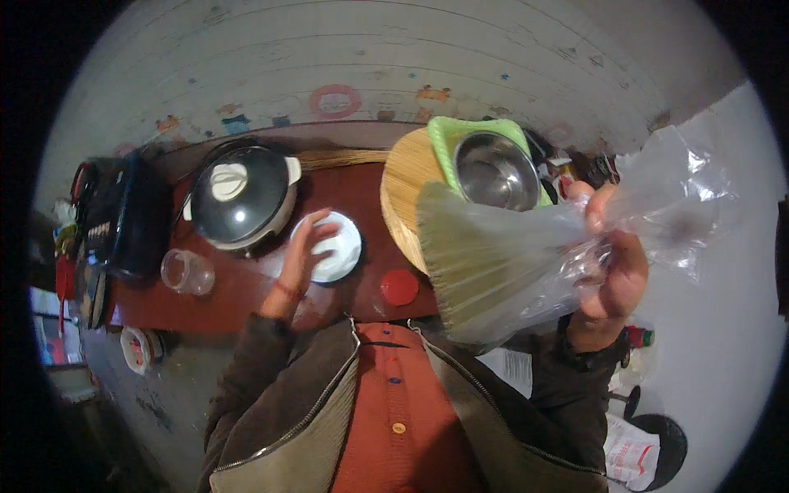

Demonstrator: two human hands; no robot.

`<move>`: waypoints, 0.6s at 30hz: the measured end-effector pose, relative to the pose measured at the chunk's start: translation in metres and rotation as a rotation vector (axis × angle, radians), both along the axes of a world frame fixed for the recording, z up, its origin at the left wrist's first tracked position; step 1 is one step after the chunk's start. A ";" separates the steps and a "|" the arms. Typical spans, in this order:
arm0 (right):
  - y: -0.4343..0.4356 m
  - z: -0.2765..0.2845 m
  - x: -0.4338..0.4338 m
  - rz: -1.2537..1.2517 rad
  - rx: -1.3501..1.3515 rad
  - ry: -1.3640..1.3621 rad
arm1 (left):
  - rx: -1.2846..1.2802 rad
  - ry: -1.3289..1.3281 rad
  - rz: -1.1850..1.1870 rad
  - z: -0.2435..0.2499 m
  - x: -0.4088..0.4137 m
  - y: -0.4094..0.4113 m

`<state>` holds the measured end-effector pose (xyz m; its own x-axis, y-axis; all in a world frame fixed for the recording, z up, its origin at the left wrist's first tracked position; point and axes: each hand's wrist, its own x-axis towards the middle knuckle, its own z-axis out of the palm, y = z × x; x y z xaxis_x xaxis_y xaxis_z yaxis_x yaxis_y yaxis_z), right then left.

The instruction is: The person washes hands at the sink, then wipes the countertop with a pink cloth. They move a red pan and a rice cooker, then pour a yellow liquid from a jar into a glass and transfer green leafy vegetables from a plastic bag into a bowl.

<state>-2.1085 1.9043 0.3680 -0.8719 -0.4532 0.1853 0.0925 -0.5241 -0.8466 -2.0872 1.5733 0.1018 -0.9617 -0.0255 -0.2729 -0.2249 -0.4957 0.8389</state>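
Observation:
My right hand [616, 277] grips the gathered neck of a clear plastic bag [542, 271], which holds thin, flat greenish sheets or strips fanned out to the left. The bag hangs in front of a round wooden board [404, 185] and partly hides it. My left hand [302, 252] is over a small white dish [345, 246], fingers apart; whether it touches the dish I cannot tell. Between the dish and the bag lies a red round lid [399, 288]. A steel bowl [496, 172] rests in a green basket [441, 145] behind the bag.
An electric pan [240, 197] with a glass lid stands at the table's left, an empty-looking clear jar [188, 272] before it. Farther left is a dark appliance [126, 215]. Thin sticks [345, 159] lie along the back of the dark red table [234, 308], near the wall.

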 end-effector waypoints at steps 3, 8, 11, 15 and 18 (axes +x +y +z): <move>-0.036 -0.009 0.000 0.135 -0.030 -0.021 | 0.832 -0.007 -0.506 0.002 -0.016 0.012; -0.101 -0.040 0.007 0.203 -0.178 -0.247 | 0.967 -0.105 -0.205 -0.054 0.014 0.021; -0.137 -0.062 0.000 0.173 -0.121 -0.344 | 0.840 -0.087 -0.183 -0.063 0.059 -0.008; -0.173 -0.092 -0.018 0.064 0.109 -0.423 | 0.733 -0.082 -0.087 -0.074 0.101 -0.043; -0.189 -0.120 -0.021 0.087 0.187 -0.407 | 0.665 -0.089 0.010 -0.082 0.130 -0.068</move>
<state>-2.1296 1.7151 0.2482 -0.8141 -0.5207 -0.2570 0.4744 -0.3411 -0.8116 -1.9577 1.5057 0.0196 -0.9354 0.1669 -0.3118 -0.2719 -0.9031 0.3323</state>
